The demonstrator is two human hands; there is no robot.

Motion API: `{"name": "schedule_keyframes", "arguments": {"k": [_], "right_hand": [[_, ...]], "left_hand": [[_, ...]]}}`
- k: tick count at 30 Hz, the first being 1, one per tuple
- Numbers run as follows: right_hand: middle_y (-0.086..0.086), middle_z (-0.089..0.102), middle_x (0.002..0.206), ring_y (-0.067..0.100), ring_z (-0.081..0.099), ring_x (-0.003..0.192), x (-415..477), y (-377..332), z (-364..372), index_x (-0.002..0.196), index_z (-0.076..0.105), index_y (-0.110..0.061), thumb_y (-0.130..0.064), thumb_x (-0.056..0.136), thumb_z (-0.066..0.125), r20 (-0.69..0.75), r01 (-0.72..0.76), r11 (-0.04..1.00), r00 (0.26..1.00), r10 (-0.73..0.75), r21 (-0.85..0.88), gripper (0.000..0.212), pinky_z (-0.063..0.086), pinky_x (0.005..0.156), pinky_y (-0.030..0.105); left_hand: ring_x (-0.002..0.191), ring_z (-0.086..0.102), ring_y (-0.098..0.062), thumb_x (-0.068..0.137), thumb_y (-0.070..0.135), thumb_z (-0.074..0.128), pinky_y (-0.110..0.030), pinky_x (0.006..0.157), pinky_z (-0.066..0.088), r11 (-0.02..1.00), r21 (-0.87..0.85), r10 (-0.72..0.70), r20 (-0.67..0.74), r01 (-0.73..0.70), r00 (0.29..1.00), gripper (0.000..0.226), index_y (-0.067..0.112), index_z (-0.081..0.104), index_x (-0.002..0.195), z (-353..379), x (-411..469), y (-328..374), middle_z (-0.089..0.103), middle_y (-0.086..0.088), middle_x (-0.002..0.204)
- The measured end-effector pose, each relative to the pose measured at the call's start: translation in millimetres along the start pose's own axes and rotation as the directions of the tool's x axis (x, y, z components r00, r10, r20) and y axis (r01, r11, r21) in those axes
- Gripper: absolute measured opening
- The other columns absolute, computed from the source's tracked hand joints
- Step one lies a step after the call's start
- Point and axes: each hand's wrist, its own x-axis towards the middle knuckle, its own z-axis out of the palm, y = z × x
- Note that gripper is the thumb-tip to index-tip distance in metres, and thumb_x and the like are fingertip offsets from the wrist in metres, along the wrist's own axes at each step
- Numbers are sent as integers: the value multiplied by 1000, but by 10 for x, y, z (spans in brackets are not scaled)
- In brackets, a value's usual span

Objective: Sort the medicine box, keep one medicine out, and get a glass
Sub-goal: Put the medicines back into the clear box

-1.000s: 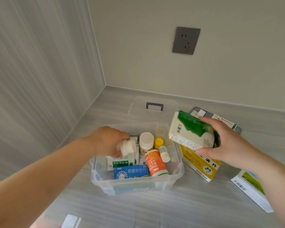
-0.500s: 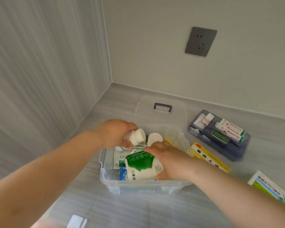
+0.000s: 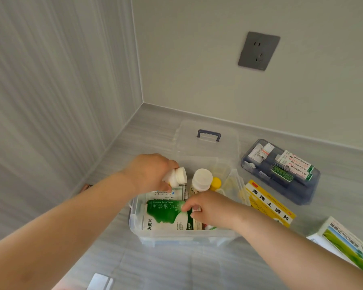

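Medicine box (image 3: 184, 237): clear plastic tub on the grey surface (image 3: 155, 266), open at the top, with both hands reaching into it.
Right hand (image 3: 213, 209): lowered over the near right part of the box; its fingers (image 3: 187, 206) are pinched narrowly on the right edge of the green-and-white carton.
Green-and-white carton (image 3: 166, 215): laid flat inside the box, directly left of the right fingers, on top of the other packs.
Left hand (image 3: 149, 174): held over the far left part of the box, fingers wrapped around a small white bottle.
Small white bottle (image 3: 176, 176): gripped tilted, cap pointing right, above a white-and-green pack.
Tall white bottle (image 3: 200, 181): upright in the box, just right of the left fingers and beyond the right ones.
Yellow cap (image 3: 215, 183): seen just right of the tall white bottle.
Yellow carton (image 3: 268, 203): on the surface, right of the right hand, leaning against the box wall.
Green-printed carton (image 3: 348, 245): on the surface, well right of the right forearm.
Blue tray (image 3: 281, 170): beyond the yellow carton, filled with small packs.
Clear lid (image 3: 208, 141): lying behind the box, blue handle on top.
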Motion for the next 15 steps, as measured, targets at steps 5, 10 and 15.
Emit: {"name": "schedule_keyframes", "arguments": {"k": [5,10,15], "right_hand": [[-6,68,108,0,57,91,-231,46,-124,108,62,-19,-13,88,48,-285,77,986,958,-33,147,26,35,69,-3],[-13,63,83,4,58,78,-675,508,-241,91,64,-20,-5,81,56,-800,51,957,563,207,284,19,39,66,-3],[8,42,138,26,34,126,-879,1167,-8,130,36,-18,-29,74,68,-517,-415,888,726,454,197,66,32,101,34]], "left_hand": [[105,51,-21,76,35,61,-32,76,42,999,42,27,-29,-26,999,49,30,42,121,91,-39,19,60,0,112],[104,52,-18,76,34,63,-29,75,39,999,36,33,27,-34,999,46,30,46,118,193,-10,117,60,3,115],[110,50,-17,77,35,61,-32,85,43,999,36,33,38,-34,999,50,33,40,123,250,6,216,56,5,124]]}}
